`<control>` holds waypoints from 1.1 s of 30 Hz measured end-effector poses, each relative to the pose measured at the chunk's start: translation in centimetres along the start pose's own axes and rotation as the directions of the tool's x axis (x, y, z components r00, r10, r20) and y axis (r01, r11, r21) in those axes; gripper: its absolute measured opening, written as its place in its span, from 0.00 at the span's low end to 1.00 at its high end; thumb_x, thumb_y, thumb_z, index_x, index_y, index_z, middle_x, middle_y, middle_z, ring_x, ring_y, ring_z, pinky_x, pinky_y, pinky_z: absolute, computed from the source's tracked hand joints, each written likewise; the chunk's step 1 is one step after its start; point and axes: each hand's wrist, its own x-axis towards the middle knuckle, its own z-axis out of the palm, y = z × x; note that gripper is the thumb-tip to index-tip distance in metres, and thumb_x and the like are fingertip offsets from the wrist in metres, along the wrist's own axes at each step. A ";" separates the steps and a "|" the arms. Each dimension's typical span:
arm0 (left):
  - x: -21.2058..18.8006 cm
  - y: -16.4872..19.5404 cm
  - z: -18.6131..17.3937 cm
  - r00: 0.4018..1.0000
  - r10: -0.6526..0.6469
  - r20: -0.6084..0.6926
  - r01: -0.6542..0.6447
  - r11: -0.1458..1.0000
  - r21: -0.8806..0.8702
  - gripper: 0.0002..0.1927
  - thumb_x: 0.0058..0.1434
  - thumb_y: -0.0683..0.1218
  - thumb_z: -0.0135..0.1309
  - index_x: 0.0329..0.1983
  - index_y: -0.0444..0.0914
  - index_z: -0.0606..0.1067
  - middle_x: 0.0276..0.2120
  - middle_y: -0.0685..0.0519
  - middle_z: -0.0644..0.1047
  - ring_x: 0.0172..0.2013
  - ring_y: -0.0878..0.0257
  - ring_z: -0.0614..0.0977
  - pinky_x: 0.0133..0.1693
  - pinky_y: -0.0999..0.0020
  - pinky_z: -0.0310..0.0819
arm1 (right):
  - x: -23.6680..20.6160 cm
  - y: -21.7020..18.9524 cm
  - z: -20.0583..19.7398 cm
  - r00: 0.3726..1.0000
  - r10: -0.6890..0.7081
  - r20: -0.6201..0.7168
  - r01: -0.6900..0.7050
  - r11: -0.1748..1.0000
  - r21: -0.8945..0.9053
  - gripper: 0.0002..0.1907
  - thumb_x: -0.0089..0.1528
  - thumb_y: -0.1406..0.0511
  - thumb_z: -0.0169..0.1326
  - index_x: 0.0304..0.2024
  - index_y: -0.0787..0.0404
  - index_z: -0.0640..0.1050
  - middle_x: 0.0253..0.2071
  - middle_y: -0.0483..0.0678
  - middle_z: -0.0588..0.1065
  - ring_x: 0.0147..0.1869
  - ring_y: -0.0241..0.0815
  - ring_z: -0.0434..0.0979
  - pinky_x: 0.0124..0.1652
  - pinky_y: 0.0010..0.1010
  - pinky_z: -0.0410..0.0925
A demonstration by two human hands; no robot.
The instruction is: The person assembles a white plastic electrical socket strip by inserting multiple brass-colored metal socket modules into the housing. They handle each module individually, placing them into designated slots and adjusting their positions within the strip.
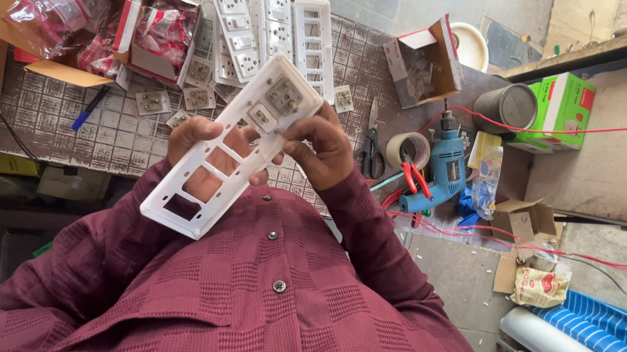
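I hold a long white switch-plate frame (200,199) in front of my chest, tilted with its far end up to the right. Two small modules (282,98) sit in its upper openings; the lower openings are bare. My left hand (191,142) supports the frame from behind near its middle, fingers showing through the openings. Gripping the upper right edge beside the modules is my right hand (325,149). My maroon shirt fills the bottom of the view.
On the tiled table (115,132) lie more white plates (269,27), loose modules (152,102), open cardboard boxes of red packets (68,3), scissors (370,147), a tape roll (407,147), red pliers (414,178) and a blue drill (446,166). Red wires (622,129) run at right.
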 end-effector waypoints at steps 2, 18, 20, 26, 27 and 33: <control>0.0 0.1 -0.1 1.000 0.006 -0.004 -0.006 1.000 -0.022 0.46 0.64 0.48 0.58 0.77 0.23 0.52 0.56 0.27 0.68 0.53 0.39 0.77 0.44 0.58 0.83 | 0.0 0.3 0.1 1.000 0.014 0.011 -0.015 0.995 0.101 0.17 0.63 0.64 0.62 0.53 0.60 0.76 0.60 0.48 0.64 0.63 0.41 0.74 0.57 0.31 0.76; 0.6 -0.6 1.9 0.979 0.165 -0.117 -0.140 0.971 0.195 0.38 0.59 0.43 0.58 0.72 0.45 0.58 0.64 0.41 0.65 0.57 0.44 0.74 0.44 0.50 0.78 | 0.2 -3.6 2.0 0.968 -0.040 -0.248 -0.059 0.924 -0.378 0.13 0.57 0.65 0.68 0.41 0.61 0.80 0.51 0.49 0.65 0.52 0.41 0.72 0.45 0.30 0.73; 0.7 -0.7 1.9 0.973 0.186 -0.140 -0.150 0.961 0.231 0.36 0.58 0.42 0.58 0.70 0.46 0.60 0.65 0.43 0.65 0.59 0.47 0.73 0.44 0.50 0.78 | 0.1 -4.6 2.7 0.940 -0.221 -0.261 -0.012 0.742 -0.670 0.10 0.55 0.64 0.70 0.38 0.58 0.84 0.47 0.52 0.63 0.51 0.46 0.64 0.49 0.36 0.66; 0.5 -0.7 1.9 0.973 0.188 -0.136 -0.157 0.965 0.208 0.36 0.59 0.43 0.58 0.70 0.44 0.59 0.62 0.41 0.66 0.56 0.46 0.73 0.45 0.50 0.78 | 0.3 -5.5 3.0 0.964 -0.187 -0.190 0.015 0.750 -0.661 0.09 0.58 0.69 0.65 0.40 0.62 0.82 0.47 0.49 0.68 0.53 0.47 0.67 0.55 0.38 0.65; 0.5 -0.7 1.9 0.970 0.195 -0.147 -0.161 0.963 0.216 0.37 0.58 0.43 0.58 0.70 0.44 0.59 0.63 0.42 0.66 0.57 0.47 0.73 0.44 0.50 0.78 | 0.3 -5.5 3.0 0.963 -0.197 -0.185 0.024 0.745 -0.667 0.09 0.57 0.68 0.66 0.40 0.62 0.82 0.46 0.48 0.69 0.52 0.47 0.68 0.54 0.38 0.65; 0.7 -0.8 1.8 0.968 0.202 -0.151 -0.161 0.956 0.245 0.36 0.59 0.43 0.57 0.70 0.44 0.59 0.62 0.42 0.65 0.56 0.48 0.73 0.43 0.51 0.78 | 0.1 -5.3 3.2 0.951 -0.225 -0.215 0.017 0.728 -0.685 0.08 0.59 0.69 0.65 0.41 0.61 0.82 0.44 0.49 0.69 0.51 0.47 0.70 0.53 0.37 0.67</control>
